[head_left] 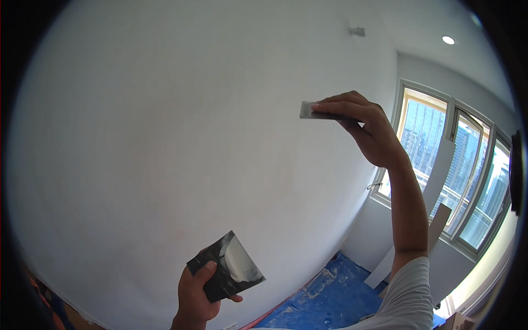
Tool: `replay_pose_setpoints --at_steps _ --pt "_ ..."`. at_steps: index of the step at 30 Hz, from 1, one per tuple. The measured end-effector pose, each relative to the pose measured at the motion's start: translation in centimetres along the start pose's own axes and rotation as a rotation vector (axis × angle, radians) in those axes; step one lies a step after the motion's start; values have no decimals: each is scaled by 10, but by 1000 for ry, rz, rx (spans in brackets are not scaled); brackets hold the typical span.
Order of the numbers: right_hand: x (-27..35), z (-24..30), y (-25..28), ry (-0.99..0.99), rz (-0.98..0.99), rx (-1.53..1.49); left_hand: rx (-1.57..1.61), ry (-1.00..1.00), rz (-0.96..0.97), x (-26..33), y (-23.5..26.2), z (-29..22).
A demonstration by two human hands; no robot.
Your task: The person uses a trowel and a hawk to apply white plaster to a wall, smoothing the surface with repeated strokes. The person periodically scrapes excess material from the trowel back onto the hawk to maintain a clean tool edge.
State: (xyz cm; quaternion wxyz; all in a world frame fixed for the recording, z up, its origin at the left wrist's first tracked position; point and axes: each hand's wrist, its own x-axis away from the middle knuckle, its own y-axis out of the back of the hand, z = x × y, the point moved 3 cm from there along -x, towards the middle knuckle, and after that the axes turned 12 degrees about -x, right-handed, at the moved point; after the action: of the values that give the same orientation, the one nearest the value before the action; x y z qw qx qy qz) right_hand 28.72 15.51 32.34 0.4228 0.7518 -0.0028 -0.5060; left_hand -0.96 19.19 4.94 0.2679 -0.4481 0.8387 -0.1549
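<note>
My left hand (193, 294), low in the view, is closed on a wide putty knife (219, 285) with a dark, smeared face, thumb lying across it. A mound of white putty (237, 261) sits along the blade's right side. Raised at the upper right, my right hand (371, 124) grips a second scraper (308, 109), a flat metal blade pointing left. Its fingers lie along the blade's top. This scraper is in front of the pale wall (165, 137); whether its edge touches the surface I cannot tell.
Blue sheeting (308, 297) with white smears covers the floor at lower right. Windows (421, 132) line the right side, with long pale boards (440, 170) leaning near them. A small grey box (357, 32) is high on the wall, and a round light (448, 40) glows in the ceiling.
</note>
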Motion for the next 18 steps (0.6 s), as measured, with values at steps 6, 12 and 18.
replay_pose_setpoints --at_steps 6,12,18 --pt "-116 -58 58 -148 -292 203 -36 235 -184 27 18 38" --pt "-220 -84 90 -144 -397 571 -102 410 -272 71 66 79" --pt "-264 -85 82 -218 -373 619 -40 556 -355 100 113 104"
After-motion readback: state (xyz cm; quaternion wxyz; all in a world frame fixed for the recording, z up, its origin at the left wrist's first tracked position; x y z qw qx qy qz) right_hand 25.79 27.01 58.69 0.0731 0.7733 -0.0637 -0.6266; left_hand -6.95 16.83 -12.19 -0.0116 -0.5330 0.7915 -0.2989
